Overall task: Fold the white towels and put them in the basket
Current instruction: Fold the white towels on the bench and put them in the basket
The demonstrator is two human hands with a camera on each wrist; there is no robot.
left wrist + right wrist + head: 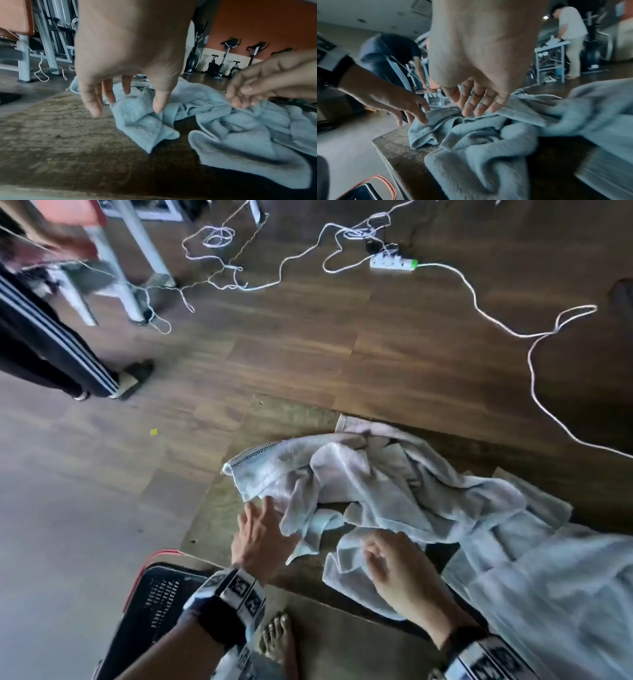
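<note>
Several crumpled white towels [376, 481] lie in a heap on a low, worn wooden table [219, 508]. My left hand [260, 518] is open over the heap's left end, its straight fingers [96, 105] and thumb hanging just above or onto a towel fold [142, 121]. My right hand [373, 549] hovers over the middle of the heap. Its relaxed fingertips [476, 109] rest on a towel edge [513, 112], gripping nothing that I can see. A black basket [154, 597] with a red handle [385, 180] stands on the floor off the table's near left corner.
More white towelling [565, 594] covers the table's right side. White cables and a power strip [390, 263] trail across the wooden floor beyond. Another person's legs [51, 347] and a metal frame [113, 268] stand at far left. My bare foot [277, 638] is near the basket.
</note>
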